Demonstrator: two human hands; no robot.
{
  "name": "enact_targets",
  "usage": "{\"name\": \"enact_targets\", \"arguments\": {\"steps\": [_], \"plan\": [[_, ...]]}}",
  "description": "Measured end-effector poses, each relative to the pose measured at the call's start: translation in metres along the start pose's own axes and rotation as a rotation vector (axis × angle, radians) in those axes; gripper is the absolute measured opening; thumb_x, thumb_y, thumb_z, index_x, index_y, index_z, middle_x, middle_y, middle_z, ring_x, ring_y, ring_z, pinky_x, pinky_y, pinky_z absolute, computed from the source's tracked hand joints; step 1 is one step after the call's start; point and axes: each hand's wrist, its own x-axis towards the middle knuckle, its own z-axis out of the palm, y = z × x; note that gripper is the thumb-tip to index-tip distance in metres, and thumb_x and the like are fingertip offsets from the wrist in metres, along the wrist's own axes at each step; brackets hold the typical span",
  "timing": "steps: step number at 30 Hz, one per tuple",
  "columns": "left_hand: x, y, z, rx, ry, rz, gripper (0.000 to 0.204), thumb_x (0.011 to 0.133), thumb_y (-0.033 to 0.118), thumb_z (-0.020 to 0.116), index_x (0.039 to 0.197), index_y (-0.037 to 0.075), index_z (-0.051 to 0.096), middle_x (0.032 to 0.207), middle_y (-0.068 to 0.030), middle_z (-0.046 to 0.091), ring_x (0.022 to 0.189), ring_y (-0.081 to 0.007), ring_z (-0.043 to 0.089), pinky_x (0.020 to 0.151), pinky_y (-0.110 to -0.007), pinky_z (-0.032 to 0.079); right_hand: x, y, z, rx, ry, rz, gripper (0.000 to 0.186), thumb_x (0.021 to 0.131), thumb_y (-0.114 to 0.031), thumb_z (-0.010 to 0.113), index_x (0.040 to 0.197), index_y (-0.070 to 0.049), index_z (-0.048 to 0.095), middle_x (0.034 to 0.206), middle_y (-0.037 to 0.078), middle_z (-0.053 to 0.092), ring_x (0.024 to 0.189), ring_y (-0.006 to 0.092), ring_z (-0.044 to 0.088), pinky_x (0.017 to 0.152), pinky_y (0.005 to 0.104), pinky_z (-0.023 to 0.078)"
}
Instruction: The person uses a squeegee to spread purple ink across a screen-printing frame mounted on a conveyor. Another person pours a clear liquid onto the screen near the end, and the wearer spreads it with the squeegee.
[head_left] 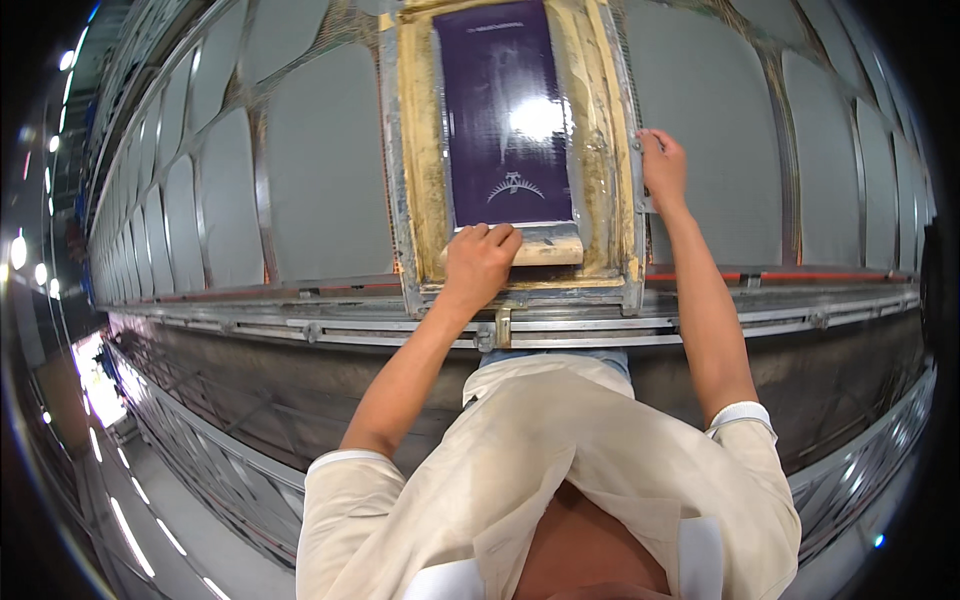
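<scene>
In front of me lies a screen-printing frame (pixel 412 200) with yellow-stained borders and a dark purple, glossy mesh area (pixel 475 120). A pale crown-like arc shows near the mesh's lower end. My left hand (pixel 480 262) is closed over a wide squeegee (pixel 552 250), which lies crosswise at the near end of the mesh. At the frame's right edge is my right hand (pixel 664 172), its fingers curled against the metal side. What those fingers grip, if anything, is hidden.
Grey fabric-like panels (pixel 325 170) line the long table on both sides of the frame. A metal rail (pixel 390 332) runs along the table's near edge, with a small bracket (pixel 503 328) below the frame. Another rack-like row (pixel 230 440) stands behind at the lower left.
</scene>
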Motion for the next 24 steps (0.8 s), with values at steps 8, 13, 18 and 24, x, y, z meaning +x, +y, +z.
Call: {"name": "enact_targets", "arguments": {"steps": [8, 13, 18, 24], "plan": [[-0.023, -0.009, -0.026, -0.141, 0.111, -0.061, 0.040, 0.065, 0.002, 0.073, 0.104, 0.012, 0.073, 0.106, 0.0018, 0.071, 0.093, -0.0226, 0.062, 0.080, -0.037, 0.047, -0.031, -0.075, -0.020, 0.035, -0.053, -0.044, 0.023, 0.096, -0.023, 0.066, 0.103, -0.003, 0.075, 0.072, -0.002, 0.058, 0.065, 0.0079, 0.050, 0.058, 0.0267, 0.039], [-0.067, -0.088, -0.055, -0.051, 0.020, -0.113, 0.042, 0.065, 0.005, 0.076, 0.106, 0.014, 0.073, 0.108, 0.0029, 0.072, 0.095, -0.0220, 0.063, 0.083, -0.038, 0.048, -0.052, -0.059, 0.078, 0.097, -0.042, -0.169, 0.025, 0.096, -0.026, 0.067, 0.103, -0.003, 0.074, 0.068, -0.003, 0.055, 0.060, 0.0068, 0.047, 0.054, 0.0270, 0.036], [-0.143, -0.224, -0.110, -0.003, -0.036, -0.127, 0.040, 0.066, 0.006, 0.078, 0.106, 0.014, 0.073, 0.107, 0.0026, 0.072, 0.092, -0.0231, 0.064, 0.082, -0.040, 0.048, -0.124, -0.068, 0.244, 0.165, -0.056, -0.148, 0.032, 0.095, -0.027, 0.067, 0.109, 0.001, 0.073, 0.086, 0.007, 0.069, 0.078, 0.0132, 0.058, 0.072, 0.0312, 0.047], [-0.226, -0.253, -0.133, 0.059, -0.019, -0.059, 0.052, 0.062, 0.006, 0.077, 0.114, 0.011, 0.070, 0.114, -0.0016, 0.071, 0.091, -0.0242, 0.063, 0.080, -0.040, 0.048, -0.160, -0.093, 0.304, 0.052, 0.002, -0.075, 0.030, 0.093, -0.028, 0.067, 0.105, -0.002, 0.075, 0.072, 0.004, 0.064, 0.066, 0.0124, 0.054, 0.064, 0.0322, 0.045]]}}
